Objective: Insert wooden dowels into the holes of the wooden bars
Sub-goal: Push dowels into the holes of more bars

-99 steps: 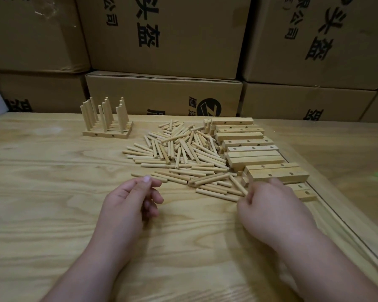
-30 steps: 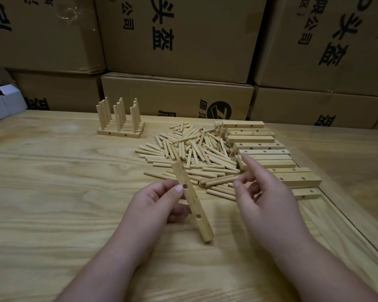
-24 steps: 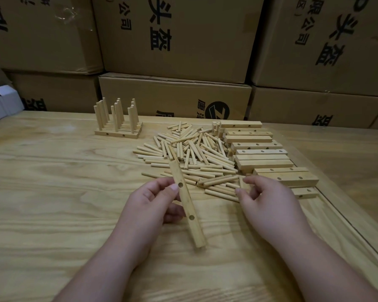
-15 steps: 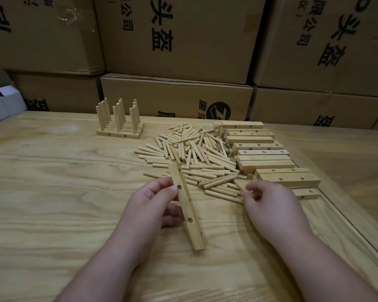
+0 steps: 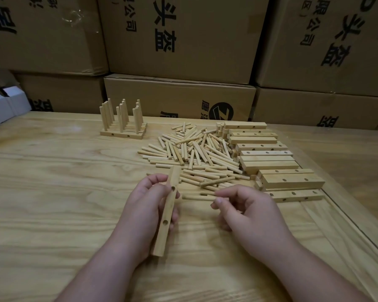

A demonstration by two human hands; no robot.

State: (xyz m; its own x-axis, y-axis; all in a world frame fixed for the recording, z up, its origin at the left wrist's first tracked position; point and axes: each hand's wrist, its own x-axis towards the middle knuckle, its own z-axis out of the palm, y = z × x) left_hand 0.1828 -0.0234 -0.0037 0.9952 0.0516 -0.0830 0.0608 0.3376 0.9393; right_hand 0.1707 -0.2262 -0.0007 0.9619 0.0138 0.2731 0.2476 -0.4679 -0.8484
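Fingers of the left hand are curled round a wooden bar, which stands tilted, its near end low toward the person and its far end pointing at the dowel pile. Two empty holes face the camera along its length. Half a second ago this bar sat in much the same grip, so the left hand has held steady while the other did the moving.

Just to the right, the right hand has pulled back from the pile's near edge and lifted slightly toward the bar. Its thumb and forefinger are pressed toward each other as if pinching. A dowel lies level between the two hands, its right end reaching the fingertips; whether it is gripped or merely lying on the table there, I cannot tell.

If a dowel is in hand, the next step is likely to aim it at the upper hole; no dowel sits in this bar yet.

Farther back, from left to right on the wooden table: a finished set of bars with upright dowels, the loose pile of dowels, and a row of empty bars at the right. Cardboard boxes are stacked behind.
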